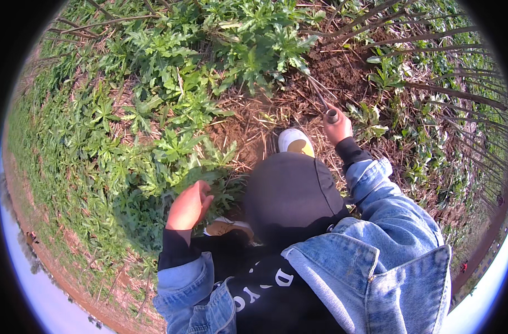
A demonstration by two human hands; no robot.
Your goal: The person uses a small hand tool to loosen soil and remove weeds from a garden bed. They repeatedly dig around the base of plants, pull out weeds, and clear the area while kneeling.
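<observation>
Weed patch (pixel 154 111): leafy green growth is spreading over the whole left and top of the view, and it is crowding right up against the person's knee. The risk here is grabbing blind, since the stems are hidden under the leaves.
Bare soil (pixel 343 67): a brown, dug-over strip is running up beside the tool's working end, with dry straw lying across it. Loose footing is looking possible if weight shifts forward.
Dry canes (pixel 432 89): thin bare stalks are arching in from the right edge, close to the right arm. A sleeve could be catching on them during a swing.
Shoe (pixel 296 142): the white and yellow toe is sitting just beside the tool shaft, and that is the worry. A stroke pulled back toward the body could be landing on it.
Left hand (pixel 188 206): it is hanging loosely curled at the edge of the weeds, holding nothing, fingers narrow. It is sitting near where a blade could be travelling.
Right hand (pixel 337 129): it is wrapping tight around the tool handle (pixel 332 115), whose round butt end is pointing at the camera. The shaft is running away toward the soil, and its head is hidden, so I cannot tell where the edge is biting.
</observation>
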